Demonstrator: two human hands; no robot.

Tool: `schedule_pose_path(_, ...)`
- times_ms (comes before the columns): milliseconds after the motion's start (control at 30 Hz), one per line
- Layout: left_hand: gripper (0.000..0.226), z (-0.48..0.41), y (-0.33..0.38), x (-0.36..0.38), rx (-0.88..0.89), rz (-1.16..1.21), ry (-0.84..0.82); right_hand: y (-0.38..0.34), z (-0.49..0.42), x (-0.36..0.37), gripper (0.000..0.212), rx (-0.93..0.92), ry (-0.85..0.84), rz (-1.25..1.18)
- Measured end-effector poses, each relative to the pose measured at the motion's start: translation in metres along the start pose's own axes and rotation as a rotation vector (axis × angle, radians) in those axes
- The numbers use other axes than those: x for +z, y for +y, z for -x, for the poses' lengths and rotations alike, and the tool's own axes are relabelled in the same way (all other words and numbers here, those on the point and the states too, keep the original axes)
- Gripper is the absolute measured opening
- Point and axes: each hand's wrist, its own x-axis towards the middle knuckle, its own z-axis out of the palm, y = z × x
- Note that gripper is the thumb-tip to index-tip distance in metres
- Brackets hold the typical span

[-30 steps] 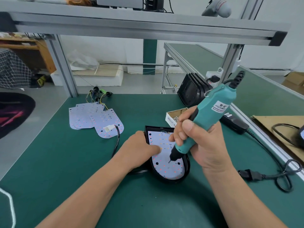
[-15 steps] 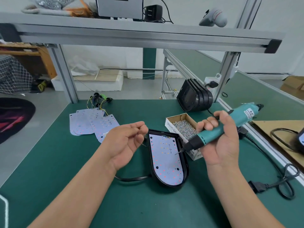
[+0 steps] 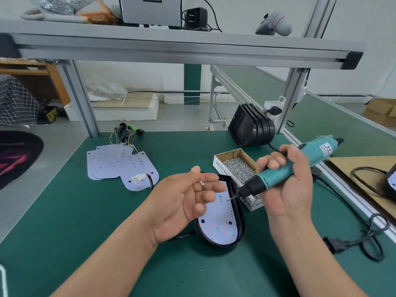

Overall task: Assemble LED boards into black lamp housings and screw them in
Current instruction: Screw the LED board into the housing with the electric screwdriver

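A black lamp housing (image 3: pixel 240 230) lies on the green table in front of me, with a white LED board (image 3: pixel 216 229) seated inside it. My left hand (image 3: pixel 182 204) hovers palm up over the housing's far left part, with a small screw (image 3: pixel 201 183) resting on its fingers. My right hand (image 3: pixel 289 189) grips a teal electric screwdriver (image 3: pixel 285 172), held tilted. Its bit points down-left, just above the housing's right rim. An open cardboard box of screws (image 3: pixel 236 166) sits right behind the housing.
Spare LED boards (image 3: pixel 120 166) with wires lie at the back left. A stack of black housings (image 3: pixel 250 129) stands at the back right. The screwdriver's cord and a plug (image 3: pixel 340 244) trail along the right edge. A metal shelf frame (image 3: pixel 171 50) spans overhead.
My right hand lifted the screwdriver off the board and tilted it sideways. My left hand left the housing, turned palm up and now shows a screw on its fingers.
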Motion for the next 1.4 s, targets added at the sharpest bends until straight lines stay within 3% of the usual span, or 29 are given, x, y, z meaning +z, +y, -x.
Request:
schedule_pose_path(167,0.035,0.001,0.001,-0.002,-0.036,0.118,-0.076,-0.005,-0.001,0.001,0.019,-0.015,-0.001,-0.021)
schedule_pose_path(600,0.020,0.003,-0.013,0.005,0.056,-0.226,-0.021,-0.008,0.004,0.009,0.017,-0.043,-0.058,-0.093)
schedule_pose_path(1400,0.019,0.005,-0.019,0.007,0.083,-0.345,-0.045,-0.006,0.010,0.015,0.015,-0.043,-0.110,-0.031)
